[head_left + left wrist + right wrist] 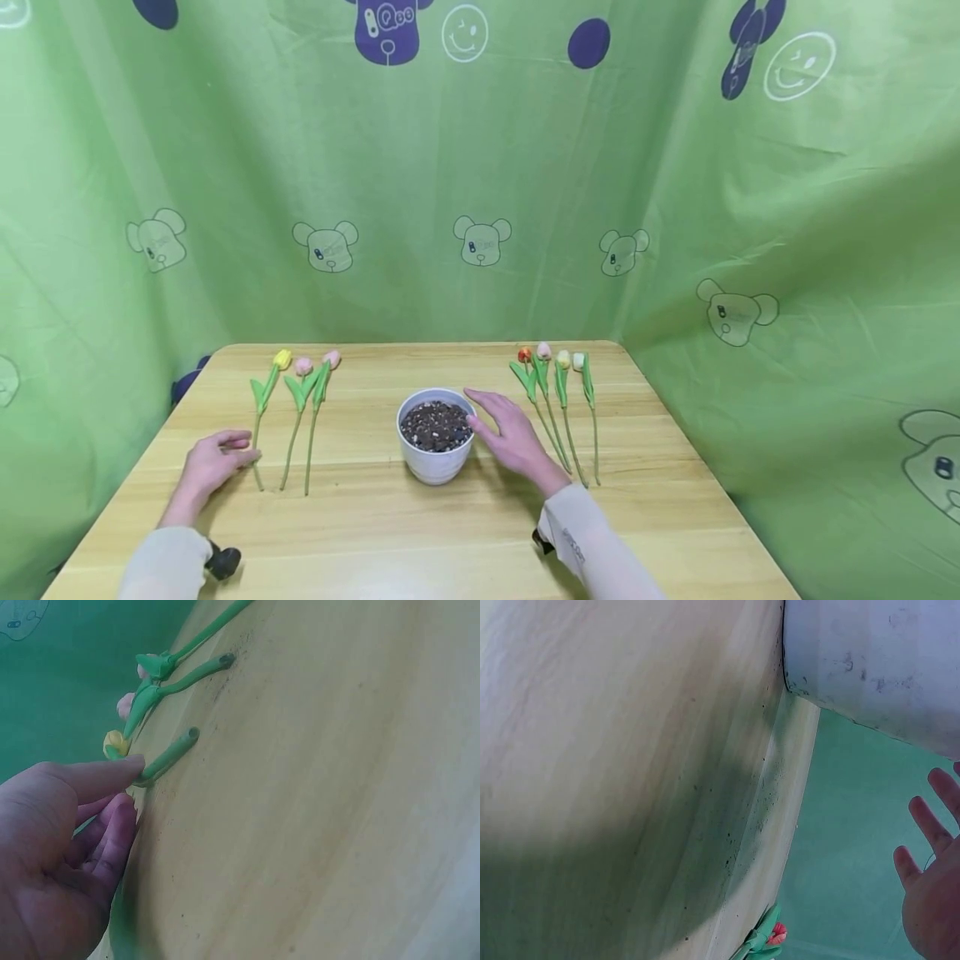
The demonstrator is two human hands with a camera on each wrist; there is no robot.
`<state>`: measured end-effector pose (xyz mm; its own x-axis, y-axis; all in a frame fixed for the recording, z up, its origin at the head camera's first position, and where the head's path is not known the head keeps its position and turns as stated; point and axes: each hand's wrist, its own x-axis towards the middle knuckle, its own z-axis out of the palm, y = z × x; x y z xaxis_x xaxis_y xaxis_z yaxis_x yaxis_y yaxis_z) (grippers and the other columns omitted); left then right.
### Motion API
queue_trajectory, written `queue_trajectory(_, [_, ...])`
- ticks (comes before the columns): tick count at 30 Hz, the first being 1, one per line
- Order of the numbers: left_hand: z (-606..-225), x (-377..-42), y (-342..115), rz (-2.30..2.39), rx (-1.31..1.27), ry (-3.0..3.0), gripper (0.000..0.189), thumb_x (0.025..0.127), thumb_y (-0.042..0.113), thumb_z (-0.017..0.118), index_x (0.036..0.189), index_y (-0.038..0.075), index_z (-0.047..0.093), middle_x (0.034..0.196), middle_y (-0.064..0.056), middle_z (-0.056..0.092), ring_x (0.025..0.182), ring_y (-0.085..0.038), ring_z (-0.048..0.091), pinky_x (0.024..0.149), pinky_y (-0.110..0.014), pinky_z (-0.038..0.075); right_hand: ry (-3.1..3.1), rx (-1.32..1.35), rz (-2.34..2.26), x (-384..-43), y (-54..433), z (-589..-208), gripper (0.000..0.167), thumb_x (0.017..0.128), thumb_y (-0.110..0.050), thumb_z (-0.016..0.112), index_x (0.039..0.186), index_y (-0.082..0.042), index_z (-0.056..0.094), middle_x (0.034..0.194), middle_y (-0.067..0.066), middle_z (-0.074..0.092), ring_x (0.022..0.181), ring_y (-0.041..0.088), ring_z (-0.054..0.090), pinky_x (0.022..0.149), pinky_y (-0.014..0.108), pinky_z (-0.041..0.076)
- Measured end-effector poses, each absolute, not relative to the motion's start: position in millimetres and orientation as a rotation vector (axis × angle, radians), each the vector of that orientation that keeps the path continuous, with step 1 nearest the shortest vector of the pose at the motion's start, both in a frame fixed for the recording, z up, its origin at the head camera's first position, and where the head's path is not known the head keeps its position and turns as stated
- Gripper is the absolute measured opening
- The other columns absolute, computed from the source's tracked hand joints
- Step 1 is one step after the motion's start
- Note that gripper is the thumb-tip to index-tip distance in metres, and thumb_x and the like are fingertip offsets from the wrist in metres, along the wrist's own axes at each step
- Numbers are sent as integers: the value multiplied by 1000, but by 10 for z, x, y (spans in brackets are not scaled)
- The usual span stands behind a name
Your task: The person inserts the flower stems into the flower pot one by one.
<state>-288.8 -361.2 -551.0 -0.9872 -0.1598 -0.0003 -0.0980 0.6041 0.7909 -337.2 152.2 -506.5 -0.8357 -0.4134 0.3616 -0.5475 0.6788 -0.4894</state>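
My left hand [213, 462] is at the lower stem of an artificial yellow tulip [282, 360] lying on the table. In the left wrist view the thumb overlaps the green stem [171, 755], with a gap between thumb and curved fingers. Two pink tulips [303, 367] lie just right of it. At the middle of the table stands a white pot [435, 467] filled with dark soil [437, 427]. My right hand [513, 433] is at the pot's right side, fingers spread and fingertips right at the rim. The right wrist view shows the pot's smudged wall [877, 667] beside the fingers.
Several more tulips, among them a red one [525, 355] and a white one [578, 362], lie right of my right hand. The wooden table [360, 542] is enclosed by a green curtain [405, 167] with bear prints at the back and sides.
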Motion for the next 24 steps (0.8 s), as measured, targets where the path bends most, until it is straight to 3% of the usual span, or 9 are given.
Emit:
queue_trajectory(3, [-5523,-2895,-3634,-1333,205,-2762,63,90,24,81,137,-10,57,131,-31,65,105,-31,72,79,-17,54,-2674,781,898,-3377,1509,-5072,54,107,-46,49,157,-25,45,158,8,50,147,31,45,125,61,30])
queue_trajectory(10, [-5535,-2891,-3658,-1306,207,-2762,55,91,23,79,133,-8,62,121,-25,71,88,-4,66,76,-11,47,-2660,783,906,-3366,1498,-5090,53,108,-44,50,156,-24,46,157,7,52,145,31,47,125,61,31])
queue_trajectory(24, [-5560,-2899,-3669,-1237,182,-2767,46,91,17,76,130,-6,66,115,-22,74,89,-9,67,76,-14,47,-2660,785,977,-3394,1502,-5144,51,108,-43,50,155,-23,48,156,12,52,145,33,46,125,62,31])
